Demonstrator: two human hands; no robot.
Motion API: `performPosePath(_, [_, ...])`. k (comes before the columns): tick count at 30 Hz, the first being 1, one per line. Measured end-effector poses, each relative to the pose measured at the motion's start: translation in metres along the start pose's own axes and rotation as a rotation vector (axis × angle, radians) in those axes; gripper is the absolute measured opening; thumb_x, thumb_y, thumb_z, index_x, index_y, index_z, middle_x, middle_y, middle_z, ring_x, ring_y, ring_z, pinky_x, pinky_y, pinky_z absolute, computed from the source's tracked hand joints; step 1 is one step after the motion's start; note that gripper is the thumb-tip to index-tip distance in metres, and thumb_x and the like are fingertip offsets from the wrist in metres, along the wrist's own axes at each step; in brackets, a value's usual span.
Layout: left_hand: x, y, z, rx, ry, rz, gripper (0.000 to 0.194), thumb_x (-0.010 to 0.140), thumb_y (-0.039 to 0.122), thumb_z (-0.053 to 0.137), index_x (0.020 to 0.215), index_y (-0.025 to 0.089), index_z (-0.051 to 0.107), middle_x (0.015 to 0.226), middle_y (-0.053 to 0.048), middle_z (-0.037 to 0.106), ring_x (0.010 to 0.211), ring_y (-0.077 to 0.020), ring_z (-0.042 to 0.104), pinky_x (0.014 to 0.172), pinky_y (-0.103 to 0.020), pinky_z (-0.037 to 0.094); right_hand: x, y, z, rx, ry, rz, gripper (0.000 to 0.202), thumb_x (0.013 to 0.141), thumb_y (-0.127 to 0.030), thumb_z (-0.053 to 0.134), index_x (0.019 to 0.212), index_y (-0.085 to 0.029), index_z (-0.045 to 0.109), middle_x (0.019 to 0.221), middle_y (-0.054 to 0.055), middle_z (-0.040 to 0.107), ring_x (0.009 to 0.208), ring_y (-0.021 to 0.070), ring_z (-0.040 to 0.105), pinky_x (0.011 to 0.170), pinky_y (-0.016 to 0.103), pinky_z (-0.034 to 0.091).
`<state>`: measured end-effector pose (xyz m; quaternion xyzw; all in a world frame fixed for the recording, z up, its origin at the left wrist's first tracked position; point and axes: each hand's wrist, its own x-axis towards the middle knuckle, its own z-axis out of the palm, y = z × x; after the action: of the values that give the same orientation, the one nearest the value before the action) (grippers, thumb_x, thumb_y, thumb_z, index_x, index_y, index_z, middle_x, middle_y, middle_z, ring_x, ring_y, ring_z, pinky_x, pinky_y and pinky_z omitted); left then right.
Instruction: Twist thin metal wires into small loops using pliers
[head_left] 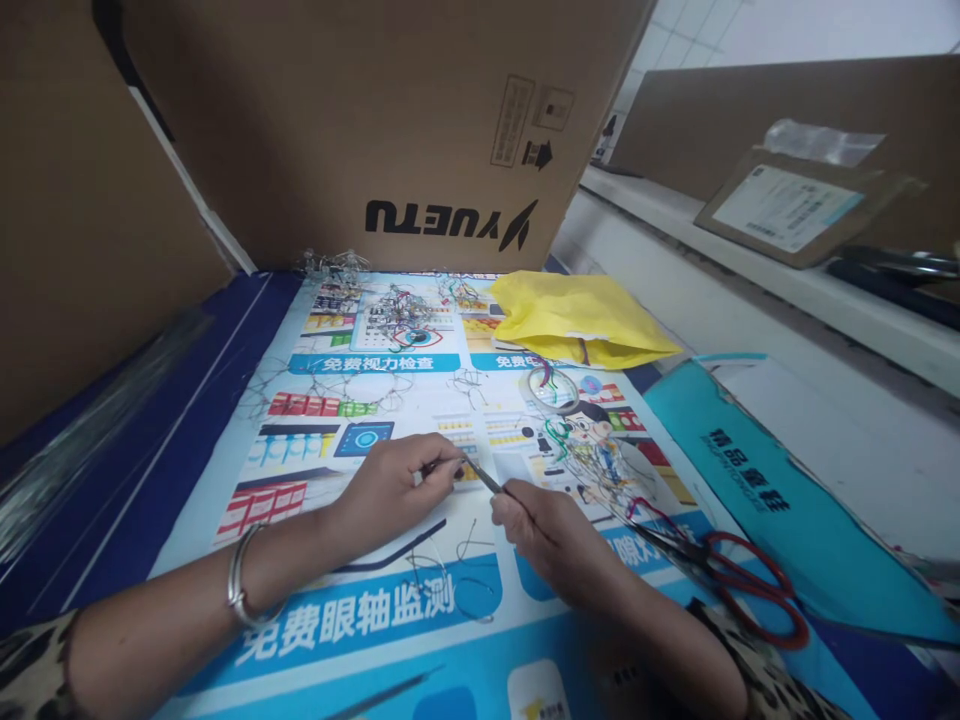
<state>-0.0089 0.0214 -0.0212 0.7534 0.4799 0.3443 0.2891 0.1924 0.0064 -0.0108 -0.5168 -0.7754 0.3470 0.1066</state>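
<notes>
My left hand (401, 480), with a silver bangle on the wrist, is closed in a pinch. What its fingertips hold is too small and dark to make out. My right hand (555, 535) grips a slim metal tool like tweezers (484, 474), its tip reaching the left fingertips. Below the hands lie thin wire pieces (450, 575) on a printed poster sheet (480, 690). Beside my right forearm rest scissors with red handles (796, 590). Tangled coloured wires (600, 465) and a clear round dish (553, 385) sit beyond the right hand.
A large cardboard box (300, 120) stands behind the sheet. Tangles of wire and small parts (405, 305) lie at the back, beside a yellow bag (577, 310). A turquoise box panel (787, 500) is on the right, below a ledge with a labelled parcel (787, 205).
</notes>
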Motion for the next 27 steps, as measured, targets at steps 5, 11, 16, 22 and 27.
performPosePath(5, [-0.001,0.001,0.005,-0.061,0.04,-0.045,0.017,0.08,0.018,0.047,0.076,0.018,0.064,0.066,0.0,0.066,0.06,-0.0114,0.059,0.058,-0.02,0.044,0.001,-0.003,0.003,-0.054,0.023,0.0,0.037,0.092,-0.044,0.029,0.067,-0.02,0.042,0.061,0.0,0.051,0.056,0.0119,0.045,0.05,0.023,0.021])
performPosePath(11, [-0.003,0.005,0.006,-0.085,0.08,-0.101,0.015,0.08,0.022,0.05,0.076,0.018,0.064,0.067,0.001,0.067,0.062,-0.0111,0.061,0.06,-0.019,0.044,0.001,-0.005,0.007,-0.105,0.058,0.014,0.034,0.091,-0.042,0.03,0.066,-0.02,0.037,0.061,-0.001,0.049,0.056,0.012,0.044,0.051,0.024,0.021])
performPosePath(16, [-0.005,0.004,0.007,-0.067,0.107,-0.092,0.014,0.081,0.022,0.051,0.079,0.019,0.064,0.069,0.001,0.068,0.063,-0.0117,0.062,0.061,-0.02,0.045,0.002,-0.003,0.009,-0.083,0.085,0.011,0.035,0.092,-0.044,0.028,0.069,-0.02,0.039,0.062,0.0,0.051,0.057,0.0124,0.046,0.051,0.023,0.021])
performPosePath(22, [-0.007,0.004,0.009,-0.089,0.128,-0.108,0.014,0.08,0.022,0.051,0.079,0.02,0.065,0.068,0.002,0.069,0.063,-0.0122,0.063,0.062,-0.02,0.046,0.002,-0.002,0.012,-0.121,0.108,0.001,0.034,0.092,-0.042,0.028,0.07,-0.02,0.042,0.064,0.001,0.053,0.057,0.0125,0.047,0.051,0.024,0.022])
performPosePath(27, [-0.007,0.003,0.01,-0.139,0.126,-0.137,0.013,0.08,0.019,0.05,0.077,0.019,0.064,0.069,0.002,0.069,0.063,-0.0116,0.064,0.062,-0.02,0.046,0.004,-0.001,0.015,-0.173,0.113,-0.002,0.034,0.092,-0.041,0.027,0.072,-0.02,0.043,0.066,0.002,0.055,0.057,0.0136,0.048,0.051,0.024,0.021])
